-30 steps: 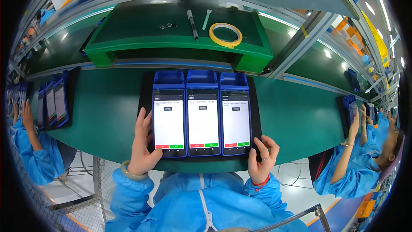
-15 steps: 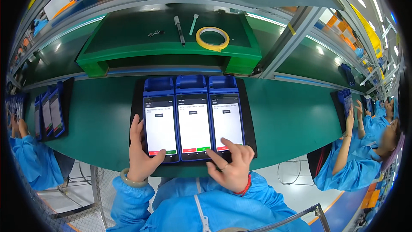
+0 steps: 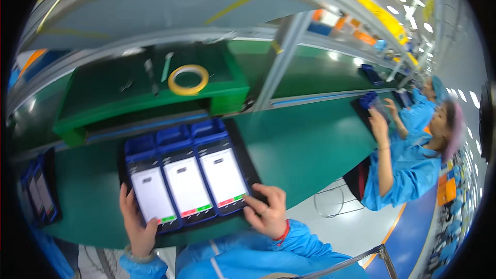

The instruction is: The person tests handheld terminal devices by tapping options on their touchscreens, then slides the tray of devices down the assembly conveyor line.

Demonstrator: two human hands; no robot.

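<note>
Three blue handheld terminals with lit white touch screens lie side by side on a black mat (image 3: 251, 168): the left terminal (image 3: 153, 191), the middle terminal (image 3: 188, 186) and the right terminal (image 3: 223, 175). Each has a coloured button row low on its screen and a hollow blue top end. My left hand (image 3: 138, 230) is open at the lower left corner of the left terminal, thumb over the screen's bottom and fingers along its side. With fingers apart, my right hand (image 3: 268, 212) reaches over the lower right corner of the right terminal, fingertips near its green button.
A green raised shelf (image 3: 155, 98) behind carries a yellow tape roll (image 3: 188, 79), a pen (image 3: 151, 76) and a pale green stick (image 3: 166, 67). More terminals (image 3: 40, 188) lie at the left. At the right, a co-worker (image 3: 408, 160) in blue handles a device. A metal post (image 3: 281, 57) stands behind.
My view has swung right and tilted, so the terminals appear lower and farther left. My right hand has shifted from between the middle and right terminals to the right one's lower right corner.
</note>
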